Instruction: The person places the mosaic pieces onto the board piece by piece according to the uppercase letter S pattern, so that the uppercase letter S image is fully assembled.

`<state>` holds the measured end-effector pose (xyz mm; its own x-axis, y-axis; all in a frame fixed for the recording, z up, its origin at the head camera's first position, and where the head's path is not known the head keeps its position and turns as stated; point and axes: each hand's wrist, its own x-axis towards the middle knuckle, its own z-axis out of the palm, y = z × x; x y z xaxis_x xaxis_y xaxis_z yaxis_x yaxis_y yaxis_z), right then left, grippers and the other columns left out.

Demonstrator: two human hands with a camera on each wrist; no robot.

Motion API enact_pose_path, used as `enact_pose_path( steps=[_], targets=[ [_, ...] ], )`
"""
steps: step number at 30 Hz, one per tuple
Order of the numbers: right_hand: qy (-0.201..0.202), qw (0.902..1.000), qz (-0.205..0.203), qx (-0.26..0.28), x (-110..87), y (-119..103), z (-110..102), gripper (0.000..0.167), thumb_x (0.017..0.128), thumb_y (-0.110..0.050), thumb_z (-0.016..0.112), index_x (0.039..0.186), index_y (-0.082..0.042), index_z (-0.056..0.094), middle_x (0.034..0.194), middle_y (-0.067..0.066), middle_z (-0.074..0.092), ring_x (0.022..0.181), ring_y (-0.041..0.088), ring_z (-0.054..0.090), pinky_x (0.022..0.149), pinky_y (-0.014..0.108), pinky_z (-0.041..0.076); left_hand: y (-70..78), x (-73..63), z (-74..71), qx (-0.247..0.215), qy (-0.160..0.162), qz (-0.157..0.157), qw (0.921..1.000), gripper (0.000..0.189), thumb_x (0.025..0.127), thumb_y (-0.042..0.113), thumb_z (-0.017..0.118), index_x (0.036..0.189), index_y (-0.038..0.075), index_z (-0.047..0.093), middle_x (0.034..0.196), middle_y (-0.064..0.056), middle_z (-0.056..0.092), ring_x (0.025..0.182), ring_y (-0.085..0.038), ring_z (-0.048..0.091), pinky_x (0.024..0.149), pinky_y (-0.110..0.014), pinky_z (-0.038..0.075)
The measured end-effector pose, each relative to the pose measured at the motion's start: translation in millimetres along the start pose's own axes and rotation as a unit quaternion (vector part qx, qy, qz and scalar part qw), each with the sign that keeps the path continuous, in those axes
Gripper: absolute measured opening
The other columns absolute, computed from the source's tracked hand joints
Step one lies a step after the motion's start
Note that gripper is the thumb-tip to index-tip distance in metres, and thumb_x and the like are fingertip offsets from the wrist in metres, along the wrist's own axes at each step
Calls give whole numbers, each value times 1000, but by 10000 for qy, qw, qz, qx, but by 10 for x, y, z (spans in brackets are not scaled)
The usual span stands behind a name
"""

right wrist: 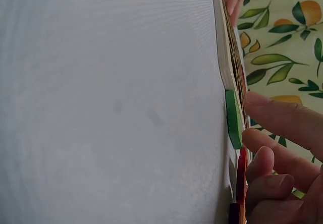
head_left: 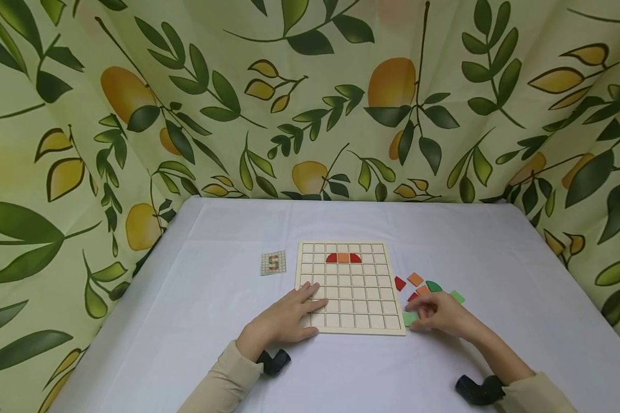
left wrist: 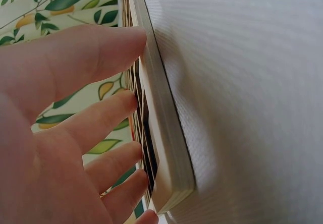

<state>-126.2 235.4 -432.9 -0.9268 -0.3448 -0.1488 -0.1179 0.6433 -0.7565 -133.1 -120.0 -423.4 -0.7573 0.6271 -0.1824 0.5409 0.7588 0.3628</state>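
Observation:
My left hand (head_left: 288, 314) rests on the lower left of a wooden grid board (head_left: 353, 298), fingers spread. In the left wrist view its thumb (left wrist: 121, 40) lies at the board's edge. Near the top of the grid, an orange square (head_left: 343, 257) sits between two red quarter-round tiles (head_left: 332, 258). My right hand (head_left: 441, 312) is beside the board's lower right corner, over a light green square tile (head_left: 409, 319). In the right wrist view, the thumb and a finger are apart, their tips right at this green tile (right wrist: 233, 119); the other fingers curl inward.
Right of the board lie loose tiles: a red one (head_left: 400, 283), an orange square (head_left: 415, 279), a dark green quarter-round (head_left: 433, 285) and another light green square (head_left: 457, 296), among others. A small pattern card (head_left: 273, 263) lies left of the board on the white tablecloth (head_left: 227, 241).

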Motion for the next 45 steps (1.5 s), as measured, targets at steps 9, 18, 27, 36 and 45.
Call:
enact_pose_path(
  steps=[9,18,27,36,45],
  targets=[
    [-65,10000,-62,-36,-17,16,-14,34,69,-11,82,98,3,71,65,-3,51,55,0,40,49,15,34,-4,1,3,-22,35,-30,10000,59,91,35,62,146,21,44,161,-9,28,151,-29,23,123,-47,27],
    [-26,9999,102,-38,-12,9,3,31,69,-6,81,97,3,71,65,-2,49,54,2,40,48,15,33,-8,-5,7,-30,48,34,10000,59,91,33,62,145,20,45,160,-10,28,151,-30,24,122,-48,28],
    [80,9992,384,-96,-8,1,24,27,69,-5,81,94,1,72,65,-2,48,55,5,40,48,16,32,1,-7,2,-71,43,35,10000,58,91,32,61,145,19,45,160,-11,28,151,-31,24,122,-49,28],
    [150,9990,387,-191,3,-11,34,26,69,-6,82,93,0,73,65,-2,48,56,5,40,48,15,32,3,-9,-6,-33,51,29,10000,58,91,32,62,145,19,45,160,-11,29,151,-30,25,122,-49,28],
    [141,9990,329,-249,-4,-16,22,25,71,-7,81,93,0,72,65,-2,48,56,4,40,49,15,32,2,-8,-1,-19,34,40,10000,58,91,32,62,145,19,45,160,-11,29,151,-30,24,122,-49,28]
  ],
)
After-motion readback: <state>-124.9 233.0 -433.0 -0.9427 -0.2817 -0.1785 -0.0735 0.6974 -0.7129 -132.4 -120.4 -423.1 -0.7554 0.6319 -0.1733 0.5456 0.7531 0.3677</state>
